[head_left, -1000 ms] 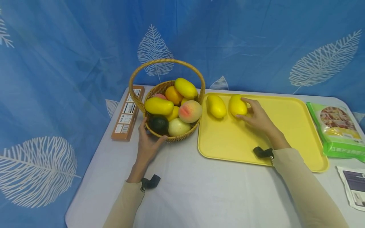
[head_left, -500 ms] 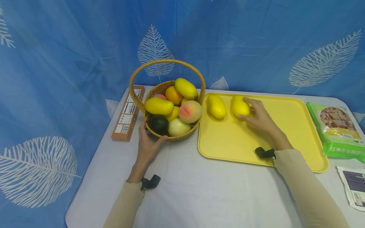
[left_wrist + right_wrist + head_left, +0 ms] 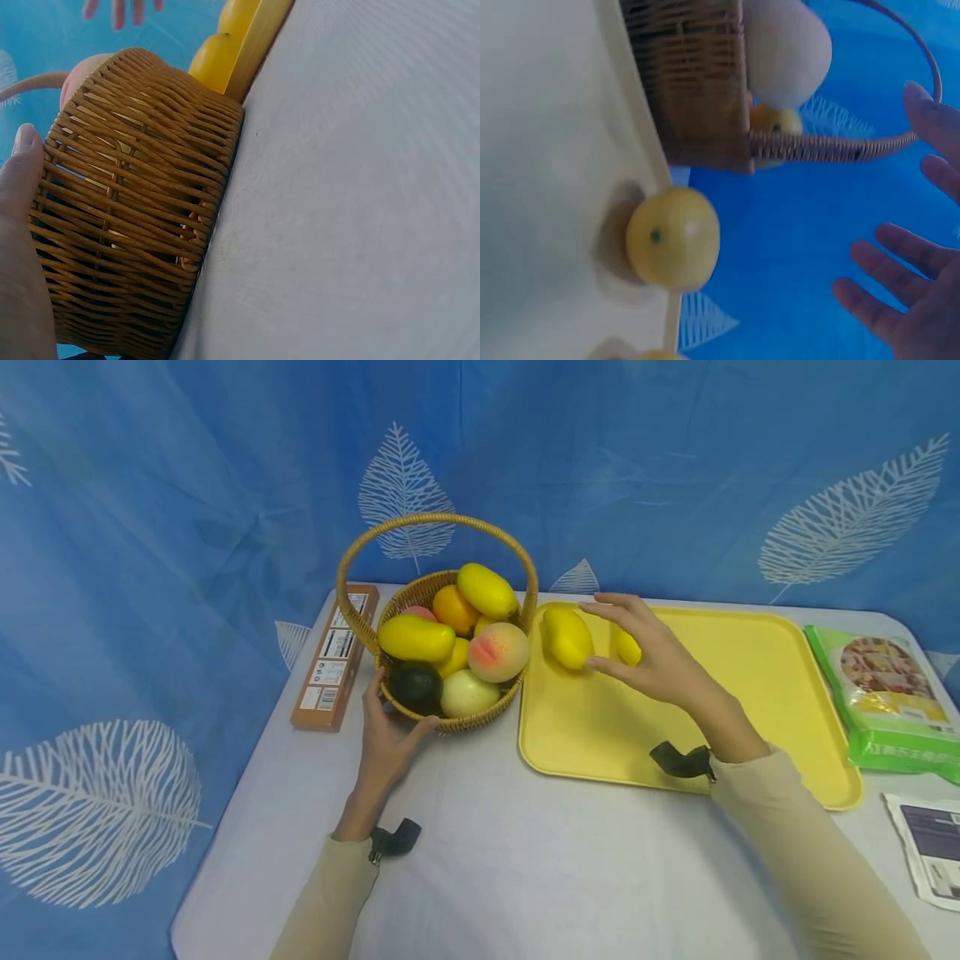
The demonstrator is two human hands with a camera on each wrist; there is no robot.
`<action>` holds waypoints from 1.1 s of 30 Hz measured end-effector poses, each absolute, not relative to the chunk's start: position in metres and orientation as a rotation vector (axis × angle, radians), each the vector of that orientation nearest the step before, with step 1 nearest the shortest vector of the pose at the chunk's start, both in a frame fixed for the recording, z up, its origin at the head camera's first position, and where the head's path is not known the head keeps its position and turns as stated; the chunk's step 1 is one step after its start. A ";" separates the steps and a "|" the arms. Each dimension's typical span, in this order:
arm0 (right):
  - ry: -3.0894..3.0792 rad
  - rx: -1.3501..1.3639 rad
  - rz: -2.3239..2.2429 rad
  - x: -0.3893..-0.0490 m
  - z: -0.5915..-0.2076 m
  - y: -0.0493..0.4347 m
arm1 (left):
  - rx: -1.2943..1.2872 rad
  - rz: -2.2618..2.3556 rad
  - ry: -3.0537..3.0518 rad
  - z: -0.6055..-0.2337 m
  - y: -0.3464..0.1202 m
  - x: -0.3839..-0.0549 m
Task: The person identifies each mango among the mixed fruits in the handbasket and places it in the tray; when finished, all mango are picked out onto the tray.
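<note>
Right hand [image 3: 663, 664] now leftward, just beside the nearer-basket mango [image 3: 568, 637].

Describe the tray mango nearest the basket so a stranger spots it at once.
On the white table, find the yellow tray right of the wicker basket. In its far corner, beside the basket, lies a yellow mango. In the head view it shows almost whole by the right hand, while the other mango on the tray is partly hidden behind that hand.
</note>
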State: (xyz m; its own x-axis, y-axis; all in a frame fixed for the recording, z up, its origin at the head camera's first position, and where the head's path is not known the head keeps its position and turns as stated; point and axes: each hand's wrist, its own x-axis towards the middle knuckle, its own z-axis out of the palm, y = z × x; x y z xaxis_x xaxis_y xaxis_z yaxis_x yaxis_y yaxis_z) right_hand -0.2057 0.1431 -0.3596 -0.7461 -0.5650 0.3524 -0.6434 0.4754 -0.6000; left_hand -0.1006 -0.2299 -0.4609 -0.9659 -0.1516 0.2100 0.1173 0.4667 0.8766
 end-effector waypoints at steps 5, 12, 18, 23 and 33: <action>-2.570 1.214 1.138 -0.202 -0.348 0.117 | 0.030 -1.500 -2.461 -0.461 -0.229 -0.101; -2.538 1.378 1.106 -0.205 -0.335 0.079 | 0.018 -1.490 -2.459 -0.462 -0.230 -0.102; -2.508 1.508 1.069 -0.215 -0.332 0.046 | 0.027 -1.487 -2.463 -0.462 -0.230 -0.101; -2.598 1.551 1.052 -0.230 -0.333 0.018 | 0.028 -1.486 -2.458 -0.463 -0.232 -0.101; -2.804 1.633 0.922 -0.252 -0.338 -0.024 | -0.042 -1.478 -2.432 -0.463 -0.233 -0.103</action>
